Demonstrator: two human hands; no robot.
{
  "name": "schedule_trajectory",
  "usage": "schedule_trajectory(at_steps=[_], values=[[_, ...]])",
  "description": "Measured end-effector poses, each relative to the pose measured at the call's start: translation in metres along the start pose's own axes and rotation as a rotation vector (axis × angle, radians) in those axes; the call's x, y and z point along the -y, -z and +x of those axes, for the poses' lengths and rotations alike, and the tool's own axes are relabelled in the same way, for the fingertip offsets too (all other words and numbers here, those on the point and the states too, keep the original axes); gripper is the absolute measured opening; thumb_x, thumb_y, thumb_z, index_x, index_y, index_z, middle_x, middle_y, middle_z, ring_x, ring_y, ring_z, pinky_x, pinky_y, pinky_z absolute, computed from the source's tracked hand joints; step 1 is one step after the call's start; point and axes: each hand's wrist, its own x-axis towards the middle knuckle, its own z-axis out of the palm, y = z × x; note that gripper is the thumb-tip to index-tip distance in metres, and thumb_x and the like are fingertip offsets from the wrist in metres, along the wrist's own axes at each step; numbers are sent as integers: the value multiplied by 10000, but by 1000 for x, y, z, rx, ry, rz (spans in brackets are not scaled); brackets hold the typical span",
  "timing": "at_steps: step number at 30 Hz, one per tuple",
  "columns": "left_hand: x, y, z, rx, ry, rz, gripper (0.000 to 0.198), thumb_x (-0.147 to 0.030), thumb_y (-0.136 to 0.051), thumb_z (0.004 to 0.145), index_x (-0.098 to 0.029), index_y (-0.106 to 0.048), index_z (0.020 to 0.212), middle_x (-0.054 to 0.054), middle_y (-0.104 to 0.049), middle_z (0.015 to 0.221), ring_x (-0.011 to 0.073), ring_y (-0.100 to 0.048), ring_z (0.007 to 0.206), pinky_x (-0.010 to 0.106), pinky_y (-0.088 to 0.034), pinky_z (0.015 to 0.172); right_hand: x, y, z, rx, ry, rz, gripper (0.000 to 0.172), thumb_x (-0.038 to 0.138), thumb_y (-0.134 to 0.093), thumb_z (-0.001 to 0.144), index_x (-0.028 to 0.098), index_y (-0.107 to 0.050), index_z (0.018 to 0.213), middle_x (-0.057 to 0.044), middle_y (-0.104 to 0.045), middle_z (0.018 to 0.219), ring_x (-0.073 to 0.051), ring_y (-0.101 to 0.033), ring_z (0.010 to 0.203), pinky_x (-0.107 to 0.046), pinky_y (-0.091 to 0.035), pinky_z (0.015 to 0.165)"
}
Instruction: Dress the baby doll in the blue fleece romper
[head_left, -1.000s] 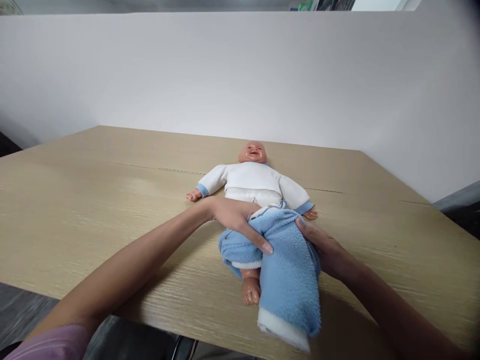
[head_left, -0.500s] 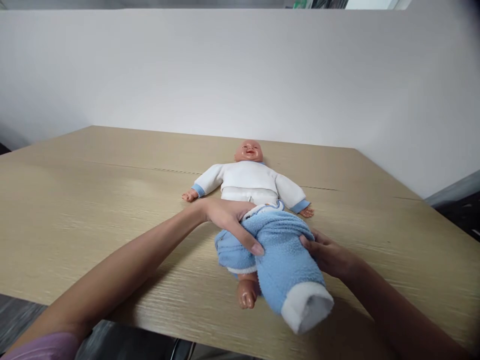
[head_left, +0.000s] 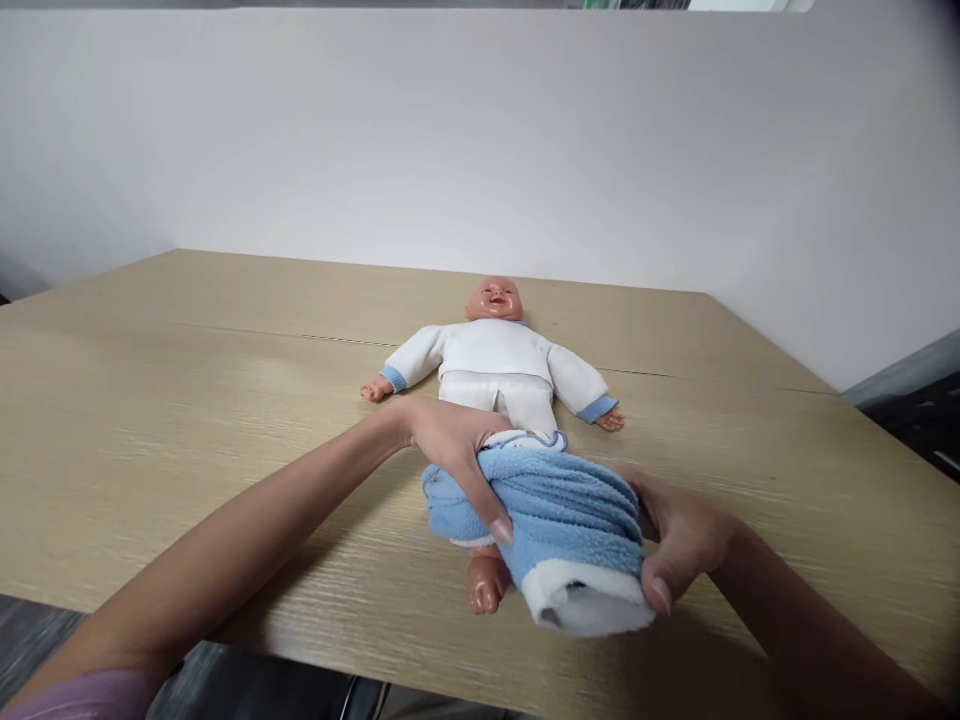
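Blue fleece trousers (head_left: 570, 500) are held in both hands: waistband pinched by the left hand (head_left: 454, 445), thumb laid over the cloth; bunched leg grasped by the right hand (head_left: 682, 540), thumb at the white cuff (head_left: 536, 590), fingers partly hidden. One doll foot (head_left: 487, 585) protrudes from the other leg; none is visible in the cuff opening. Garment lies across the doll's (head_left: 491, 350) lower body, near the table's (head_left: 225, 400) front edge. Risk: toes snagged in gathered folds; doll dragged edgeward if tugged unevenly.
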Motion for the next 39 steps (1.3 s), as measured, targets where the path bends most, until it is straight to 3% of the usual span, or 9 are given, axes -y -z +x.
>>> schedule_trajectory(at_steps=[4, 9, 14, 19, 24, 26, 31, 35, 39], values=[[6, 1, 2, -16, -47, 4, 407, -345, -968, 740, -177, -827, 1082, 43, -859, 1125, 229, -794, 1026, 291, -628, 960, -3, -3, 2, -16, 95, 116, 972, 643, -970, 708, 173, -646, 1494, -96, -828, 1069, -298, -781, 1095, -380, -585, 1001], [14, 3, 4, -154, -105, 94, 434, -445, -911, 773, -162, -826, 1091, 53, -843, 1085, 241, -773, 1006, 324, -627, 947, -7, -6, 2, -99, 131, 32, 1089, 478, -1086, 562, 195, -636, 1512, -99, -814, 1147, -314, -741, 1179, -382, -568, 1038], [10, 3, 4, -99, -89, 86, 409, -451, -890, 808, -149, -835, 1079, 58, -845, 1077, 236, -774, 1006, 314, -616, 979, -9, -4, 1, -234, 58, 6, 851, 335, -1043, 661, 205, -696, 1426, -17, -776, 1033, -215, -721, 967, -298, -583, 911], [5, 4, 3, 61, -62, -67, 578, -343, -1030, 621, -157, -834, 1131, 58, -849, 1110, 274, -780, 1055, 308, -645, 930, -4, 0, 4, -195, -18, 23, 857, 263, -1110, 506, 214, -774, 1293, 4, -781, 1022, -188, -674, 912, -248, -567, 821], [5, 2, 1, -36, -66, -11, 519, -344, -993, 728, -180, -837, 1194, 54, -850, 1168, 267, -778, 1142, 321, -612, 1056, -4, 3, 5, -182, -35, -58, 782, 341, -1123, 456, 197, -831, 1167, -9, -796, 1030, -225, -686, 961, -273, -576, 844], [8, 3, 0, -29, -113, -23, 523, -358, -969, 767, -177, -828, 1237, 57, -848, 1168, 276, -771, 1183, 332, -603, 1086, -8, 5, 4, -177, -4, -47, 779, 368, -1124, 449, 193, -838, 1152, -15, -799, 1035, -228, -688, 969, -266, -566, 834], [12, 4, 0, 23, -184, -82, 636, -311, -899, 850, -208, -711, 1449, 58, -759, 1420, 265, -698, 1352, 290, -573, 1118, -15, 6, 1, -132, 44, 40, 863, 438, -1115, 465, 185, -813, 1232, -42, -812, 1088, -247, -731, 1011, -273, -556, 863], [6, -3, 4, 72, -221, -133, 393, -223, -897, 820, -181, -804, 1199, 25, -823, 1208, 237, -766, 1183, 260, -593, 1062, -9, 2, 0, -94, 32, 42, 1010, 572, -1072, 527, 191, -729, 1399, -93, -819, 1184, -343, -718, 1230, -380, -565, 1021], [-2, -12, 10, 126, -170, -219, 485, -218, -946, 743, -143, -803, 1200, 62, -824, 1142, 277, -771, 1145, 324, -610, 1063, -5, 1, -1, -61, -44, -12, 1093, 667, -1035, 552, 192, -679, 1470, -106, -816, 1223, -359, -720, 1249, -377, -590, 977]])
